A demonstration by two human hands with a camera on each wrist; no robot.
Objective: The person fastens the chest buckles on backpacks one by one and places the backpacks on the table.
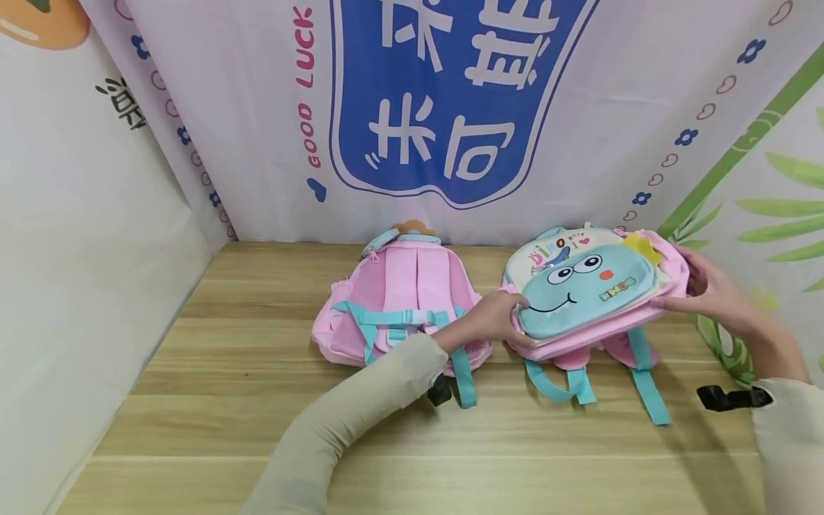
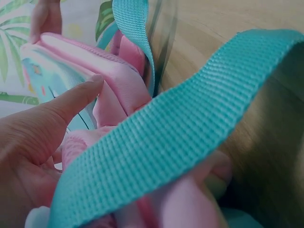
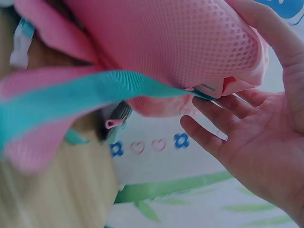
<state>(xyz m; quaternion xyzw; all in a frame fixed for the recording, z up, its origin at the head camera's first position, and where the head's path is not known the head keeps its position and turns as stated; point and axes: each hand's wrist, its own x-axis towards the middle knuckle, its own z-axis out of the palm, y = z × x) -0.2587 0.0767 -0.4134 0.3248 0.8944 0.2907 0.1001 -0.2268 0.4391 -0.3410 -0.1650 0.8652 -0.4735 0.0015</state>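
A pink and light-blue backpack (image 1: 573, 297) with a dinosaur face on its front is tilted on the right of the table, its teal straps hanging below. My left hand (image 1: 496, 318) holds its lower left corner; in the left wrist view the thumb (image 2: 83, 95) lies along the bag's pink edge. At its right side my right hand (image 1: 717, 293) grips the bag, thumb toward the front. The right wrist view shows the fingers (image 3: 209, 135) under the pink mesh side pocket (image 3: 223, 42). A second pink backpack (image 1: 418, 275) lies left of it, straps upward, partly behind my left forearm.
Both bags are on a wooden table (image 1: 257, 415) that meets a printed cloth backdrop (image 1: 270, 157) at the back. White cloth (image 1: 84, 236) borders the left side, and a leaf-printed cloth (image 1: 785, 214) borders the right. A teal strap (image 2: 180, 128) crosses close before the left wrist camera.
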